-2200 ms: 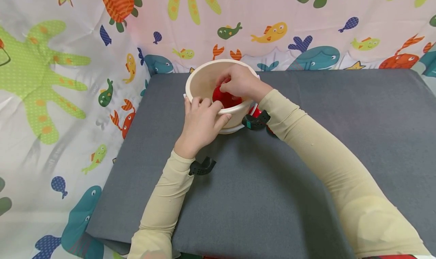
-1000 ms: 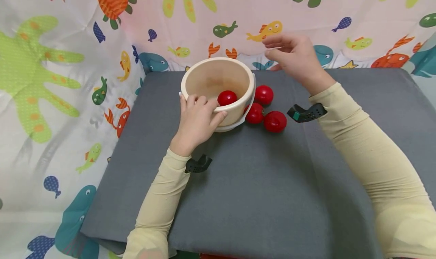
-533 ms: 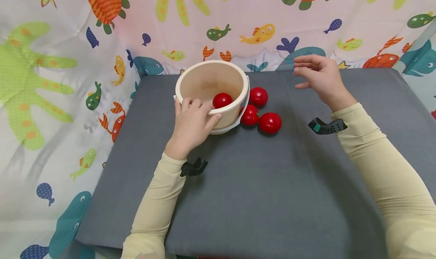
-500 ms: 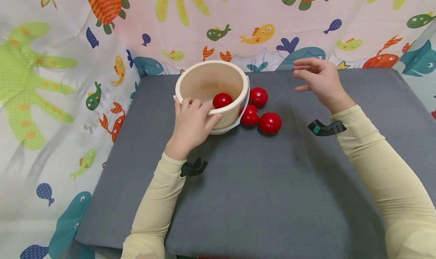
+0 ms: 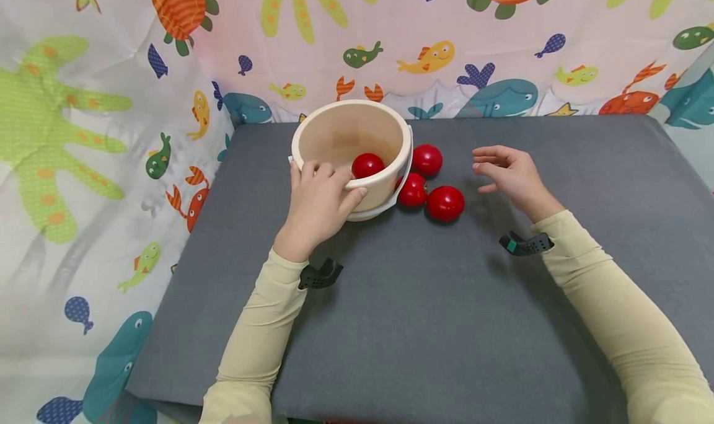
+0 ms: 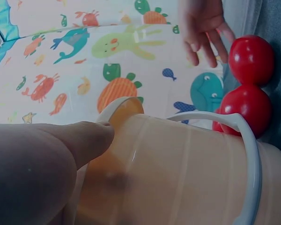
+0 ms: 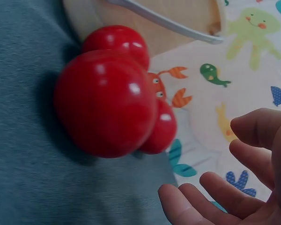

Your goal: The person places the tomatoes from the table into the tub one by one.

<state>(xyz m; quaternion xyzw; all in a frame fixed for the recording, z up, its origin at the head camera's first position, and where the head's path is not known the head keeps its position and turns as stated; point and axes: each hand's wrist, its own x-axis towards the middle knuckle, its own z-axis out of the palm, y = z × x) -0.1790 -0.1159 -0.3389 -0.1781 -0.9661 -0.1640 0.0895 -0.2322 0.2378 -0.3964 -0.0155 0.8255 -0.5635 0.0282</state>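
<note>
My left hand (image 5: 319, 210) grips the near rim of a cream bucket (image 5: 385, 191), fingers over the edge and thumb outside. One shiny red tomato (image 5: 368, 165) lies inside the bucket. Against its right side, three more rest on the cloth: a back tomato (image 5: 427, 160), a middle tomato (image 5: 412, 190) and a front tomato (image 5: 445, 203). My right hand (image 5: 510, 176) hovers to the right of these, holding nothing, fingers loosely bent and spread. In the right wrist view, the nearest tomato (image 7: 105, 103) is apart from the fingertips.
A grey cloth (image 5: 424, 325) covers the table. Behind and to the left hangs a curtain (image 5: 334, 33) printed with sea animals. The bucket's white handle (image 5: 403, 175) hangs down on its right side, close to the tomatoes.
My right hand was in the bucket with a red tomato, let it go, withdrew to the right, and has since lowered toward the tomatoes outside. The left hand stays on the rim.
</note>
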